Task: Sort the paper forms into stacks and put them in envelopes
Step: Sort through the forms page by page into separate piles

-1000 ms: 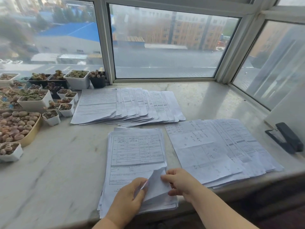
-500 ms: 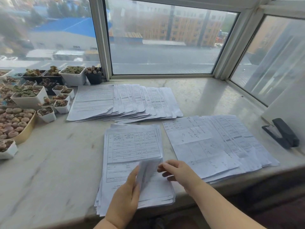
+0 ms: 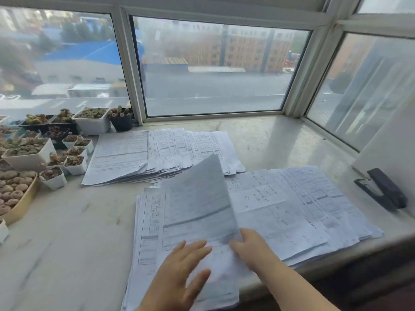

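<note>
We see the right hand (image 3: 249, 245) holding the lower edge of a lifted sheet (image 3: 198, 198), apparently pinched; blur hides the fingers. The left hand (image 3: 179, 274) lies flat, fingers spread, on the near stack (image 3: 148, 232). Two fanned stacks rest behind (image 3: 139, 153) and right (image 3: 314, 205) on the sill (image 3: 67, 232).

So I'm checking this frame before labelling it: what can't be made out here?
- Lifted white sheet, head view: print smeared by motion blur.
- Right hand, head view: fingertips hidden behind that sheet, so the grip is unclear.
- Near white paper stack, head view: bottom cut off by the frame edge and left hand.
- Black stapler, head view: contents too small.
</note>
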Action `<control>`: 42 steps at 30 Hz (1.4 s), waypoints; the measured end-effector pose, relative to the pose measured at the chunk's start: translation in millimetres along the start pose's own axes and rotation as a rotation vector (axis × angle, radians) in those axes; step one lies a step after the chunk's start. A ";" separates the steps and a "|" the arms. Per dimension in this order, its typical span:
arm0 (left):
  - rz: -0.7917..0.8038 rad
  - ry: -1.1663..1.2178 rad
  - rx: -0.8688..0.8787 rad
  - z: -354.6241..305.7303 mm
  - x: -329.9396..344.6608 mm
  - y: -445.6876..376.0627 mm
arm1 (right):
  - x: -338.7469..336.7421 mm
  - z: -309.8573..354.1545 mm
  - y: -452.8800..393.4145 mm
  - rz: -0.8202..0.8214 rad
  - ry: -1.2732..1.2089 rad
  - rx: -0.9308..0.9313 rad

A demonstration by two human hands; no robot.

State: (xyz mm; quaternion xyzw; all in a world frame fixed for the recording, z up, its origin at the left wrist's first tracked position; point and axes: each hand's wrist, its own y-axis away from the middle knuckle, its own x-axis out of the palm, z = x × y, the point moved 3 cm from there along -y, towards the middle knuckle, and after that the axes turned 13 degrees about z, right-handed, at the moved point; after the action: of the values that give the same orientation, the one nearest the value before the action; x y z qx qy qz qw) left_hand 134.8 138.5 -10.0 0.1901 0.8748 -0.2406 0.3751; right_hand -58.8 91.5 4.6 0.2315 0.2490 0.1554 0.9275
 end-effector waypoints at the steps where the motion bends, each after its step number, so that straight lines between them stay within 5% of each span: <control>1: -0.069 0.022 0.000 0.3 -11.0 -7.8 | -17.5 0.8 -2.3 -0.088 -0.139 -0.056; 5: -0.204 0.064 -0.058 9.6 -43.4 -46.1 | -106.0 -2.9 -17.8 -0.309 -0.766 -0.228; 11: -0.134 0.030 -0.197 57.8 -43.5 -116.2 | -190.8 -2.5 -78.9 -0.380 -0.996 -0.396; 18: -0.108 -0.006 -0.373 127.6 -29.4 -201.2 | -194.5 33.4 -180.2 -0.392 -1.119 -0.246; 27: 0.102 -0.089 -0.580 172.7 4.8 -241.4 | -161.6 72.7 -248.9 -0.105 -1.254 -0.013; 31: 0.171 -0.128 -0.522 178.9 8.7 -250.2 | -150.1 81.4 -264.9 -0.007 -1.277 0.061; 37: -0.007 0.097 -0.445 186.5 1.1 -248.6 | -145.5 75.1 -277.6 0.050 -1.224 0.145; 42: -0.235 0.232 -0.576 177.1 -3.3 -249.3 | -138.5 77.1 -283.5 0.109 -1.229 0.159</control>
State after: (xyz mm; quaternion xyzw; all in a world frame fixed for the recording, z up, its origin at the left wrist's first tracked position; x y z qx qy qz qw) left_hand 109.1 -164.2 -45.0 0.0004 0.9597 -0.0018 0.2810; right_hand -83.2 -230.9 -25.8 0.3594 -0.3318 0.0220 0.8719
